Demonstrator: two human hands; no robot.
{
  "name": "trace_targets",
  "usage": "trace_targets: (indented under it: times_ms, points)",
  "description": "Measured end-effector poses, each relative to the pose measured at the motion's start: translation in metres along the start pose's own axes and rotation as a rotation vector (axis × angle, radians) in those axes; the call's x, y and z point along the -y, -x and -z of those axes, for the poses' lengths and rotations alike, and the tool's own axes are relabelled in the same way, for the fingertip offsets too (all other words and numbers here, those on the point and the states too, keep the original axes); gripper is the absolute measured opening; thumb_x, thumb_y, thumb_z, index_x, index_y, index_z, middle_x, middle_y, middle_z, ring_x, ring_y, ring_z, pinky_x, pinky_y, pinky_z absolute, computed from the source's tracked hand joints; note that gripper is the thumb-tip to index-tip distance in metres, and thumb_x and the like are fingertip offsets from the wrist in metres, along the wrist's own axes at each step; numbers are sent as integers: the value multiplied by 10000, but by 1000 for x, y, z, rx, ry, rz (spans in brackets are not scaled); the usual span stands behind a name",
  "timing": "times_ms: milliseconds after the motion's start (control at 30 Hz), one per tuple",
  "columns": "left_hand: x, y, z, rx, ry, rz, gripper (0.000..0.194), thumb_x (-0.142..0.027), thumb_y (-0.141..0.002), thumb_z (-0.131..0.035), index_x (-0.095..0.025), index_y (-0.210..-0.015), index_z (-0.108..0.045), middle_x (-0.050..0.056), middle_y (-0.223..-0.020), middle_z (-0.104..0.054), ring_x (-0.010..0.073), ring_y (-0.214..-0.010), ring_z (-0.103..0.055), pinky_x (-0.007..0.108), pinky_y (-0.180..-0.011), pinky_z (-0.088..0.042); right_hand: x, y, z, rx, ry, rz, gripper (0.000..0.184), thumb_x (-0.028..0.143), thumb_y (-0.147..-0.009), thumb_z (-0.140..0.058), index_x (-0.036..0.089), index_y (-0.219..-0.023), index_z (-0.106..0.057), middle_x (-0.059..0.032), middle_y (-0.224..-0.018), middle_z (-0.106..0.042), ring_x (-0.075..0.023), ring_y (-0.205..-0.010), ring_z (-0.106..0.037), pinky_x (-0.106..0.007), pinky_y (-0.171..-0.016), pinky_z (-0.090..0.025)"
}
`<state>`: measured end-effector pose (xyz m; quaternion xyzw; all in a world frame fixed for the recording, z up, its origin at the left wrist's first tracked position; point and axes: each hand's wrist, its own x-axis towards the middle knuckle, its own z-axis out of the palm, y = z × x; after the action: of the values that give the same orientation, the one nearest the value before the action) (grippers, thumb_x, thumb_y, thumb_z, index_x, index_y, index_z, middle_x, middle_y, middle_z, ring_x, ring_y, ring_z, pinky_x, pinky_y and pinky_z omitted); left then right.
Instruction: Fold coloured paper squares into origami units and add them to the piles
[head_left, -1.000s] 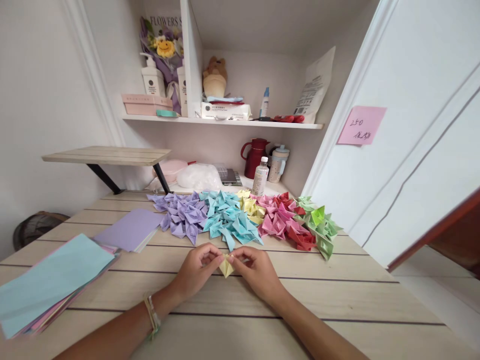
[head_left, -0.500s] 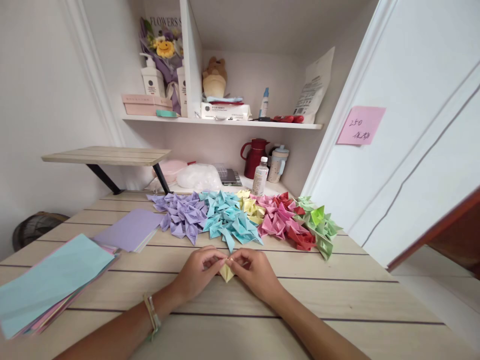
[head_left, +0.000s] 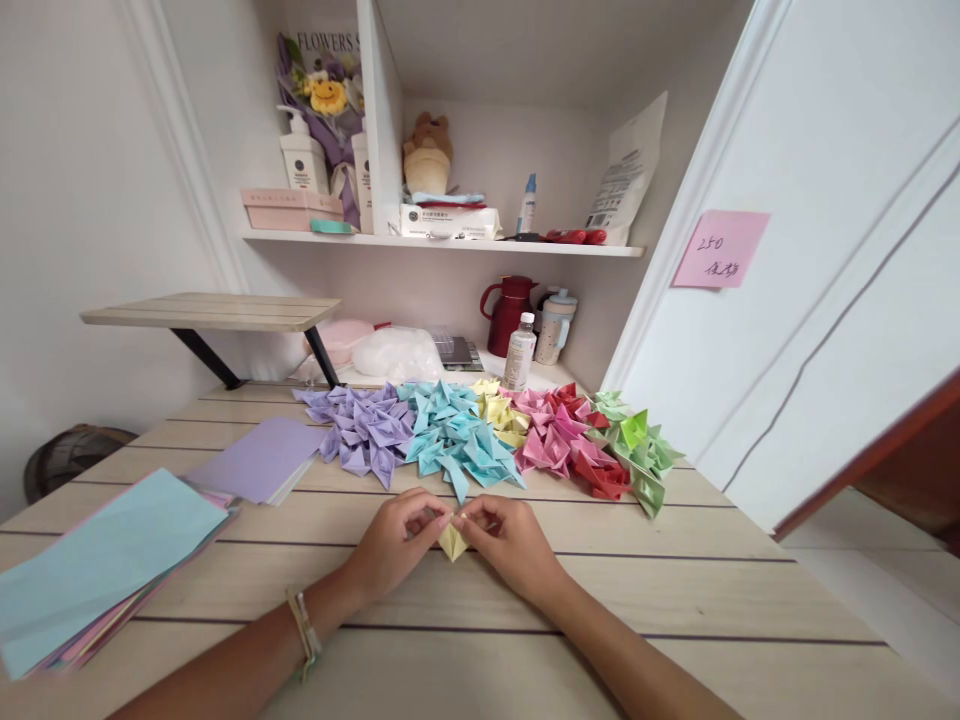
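Note:
A small piece of folded yellow paper [head_left: 453, 544] is pinched between my two hands, low over the middle of the table, with its point toward me. My left hand [head_left: 397, 535] grips its left side between thumb and fingers. On the right side, my right hand [head_left: 510, 540] grips it the same way, and the fingers hide the paper's upper part. Just beyond my hands lie heaps of folded paper pieces: purple [head_left: 367, 430], light blue [head_left: 457, 435], yellow [head_left: 504, 415], pink [head_left: 559, 440], red [head_left: 602, 477] and green [head_left: 649, 460].
Stacks of flat paper, one topped by a light blue sheet [head_left: 112, 560] and one by a purple sheet [head_left: 259, 460], lie at the left. A small raised stand [head_left: 214, 312] is behind them. A clear bottle [head_left: 519, 355] and red jug [head_left: 510, 315] stand at the back.
Both hands keep their pinch on the folded yellow paper and have barely moved. The whole view has shifted very slightly.

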<state>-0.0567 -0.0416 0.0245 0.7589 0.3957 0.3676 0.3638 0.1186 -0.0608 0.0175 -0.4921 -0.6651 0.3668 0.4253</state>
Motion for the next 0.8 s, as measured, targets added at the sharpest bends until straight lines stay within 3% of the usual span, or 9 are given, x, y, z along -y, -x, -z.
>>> trace_targets:
  times_ms: [800]
  points:
    - [-5, 1, 1, 26, -59, -19, 193, -307, -813, -526, -172, -763, -655, 26, -731, -625, 147, -647, -575, 220, -585, -440, 0, 1, -1, 26, 2, 20, 218, 342, -786, -565, 146, -736, -648, 20, -553, -520, -99, -503, -431, -191, -463, -327]
